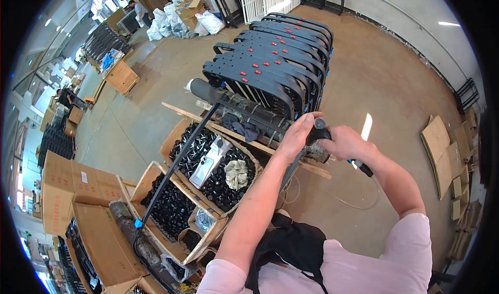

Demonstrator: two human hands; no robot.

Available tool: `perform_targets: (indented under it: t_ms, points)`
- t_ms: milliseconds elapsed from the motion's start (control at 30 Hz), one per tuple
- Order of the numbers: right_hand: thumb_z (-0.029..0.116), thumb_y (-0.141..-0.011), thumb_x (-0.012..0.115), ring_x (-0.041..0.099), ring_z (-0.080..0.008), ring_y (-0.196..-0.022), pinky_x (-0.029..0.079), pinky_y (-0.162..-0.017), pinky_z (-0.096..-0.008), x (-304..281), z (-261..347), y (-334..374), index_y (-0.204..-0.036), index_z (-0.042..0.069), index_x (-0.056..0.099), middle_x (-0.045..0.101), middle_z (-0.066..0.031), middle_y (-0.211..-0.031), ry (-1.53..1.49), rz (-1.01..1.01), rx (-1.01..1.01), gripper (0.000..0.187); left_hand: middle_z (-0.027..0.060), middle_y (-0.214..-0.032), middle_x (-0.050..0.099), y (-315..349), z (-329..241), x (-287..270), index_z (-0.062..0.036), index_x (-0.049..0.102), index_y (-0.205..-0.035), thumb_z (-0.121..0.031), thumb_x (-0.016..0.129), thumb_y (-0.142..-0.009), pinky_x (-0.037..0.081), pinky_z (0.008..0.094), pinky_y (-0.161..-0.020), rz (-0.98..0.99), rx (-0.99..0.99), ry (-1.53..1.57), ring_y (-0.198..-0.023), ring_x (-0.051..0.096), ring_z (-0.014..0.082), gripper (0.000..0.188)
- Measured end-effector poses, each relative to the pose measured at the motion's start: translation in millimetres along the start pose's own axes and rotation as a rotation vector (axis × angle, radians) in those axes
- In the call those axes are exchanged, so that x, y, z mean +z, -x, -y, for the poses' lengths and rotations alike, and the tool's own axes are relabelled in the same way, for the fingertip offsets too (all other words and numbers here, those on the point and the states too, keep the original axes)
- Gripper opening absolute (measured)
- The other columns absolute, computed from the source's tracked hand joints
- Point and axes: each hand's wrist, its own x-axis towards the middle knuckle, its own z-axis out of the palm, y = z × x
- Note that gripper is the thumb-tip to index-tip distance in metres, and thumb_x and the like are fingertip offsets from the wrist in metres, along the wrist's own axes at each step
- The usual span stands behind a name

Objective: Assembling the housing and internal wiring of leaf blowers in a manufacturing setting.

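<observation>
My left hand (297,135) lies stretched out at the far right corner of a black metal frame (179,161), its fingers extended beside a dark round head. That head belongs to a black round-headed tool (318,126), which looks like a mallet. My right hand (344,142) is closed around the tool; its handle is mostly hidden by the fingers. Below my right wrist shows a black and blue cylindrical piece (364,169), with a thin pale hose near it. Whether it joins the held tool I cannot tell. The frame's long bar slants across the parts boxes to a blue end piece.
Several black curved panels with red pieces (260,60) stand stacked ahead. Left of me are wooden boxes of black parts (161,205), a white device (208,164), a crumpled glove (236,174) and cardboard cartons (99,231). Flattened cardboard (436,148) leans at right. Two people are far off left.
</observation>
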Motion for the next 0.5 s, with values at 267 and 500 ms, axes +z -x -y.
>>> perform_targets:
  t_ms: [267, 500]
  points:
    - [0.037, -0.096, 0.059, 0.075, -0.0309, -0.073, 0.058, -0.075, -0.0462, 1.2, -3.2, -13.6, -0.101, -0.001, 0.07, 0.073, -0.0155, -0.075, -0.012, 0.051, 0.055, 0.04, 0.0025, -0.109, 0.063, -17.2, 25.0, 14.5, -0.005, 0.065, -0.119, -0.037, 0.063, -0.107, 0.045, 0.0285, -0.096, -0.002, -0.085, 0.002, -0.106, 0.056, 0.0123, 0.034]
    - [0.039, -0.097, 0.06, 0.075, -0.0311, -0.075, 0.058, -0.077, -0.0456, -5.6, 3.0, -21.0, -0.108, -0.001, 0.068, 0.074, -0.017, -0.08, 0.002, 0.13, 0.08, 0.042, 0.0012, -0.109, 0.063, -19.0, 26.6, 10.7, -0.0061, 0.065, -0.117, -0.032, 0.064, -0.107, 0.045, 0.0279, -0.094, -0.046, -0.077, 0.07, -0.104, 0.056, 0.0106, 0.028]
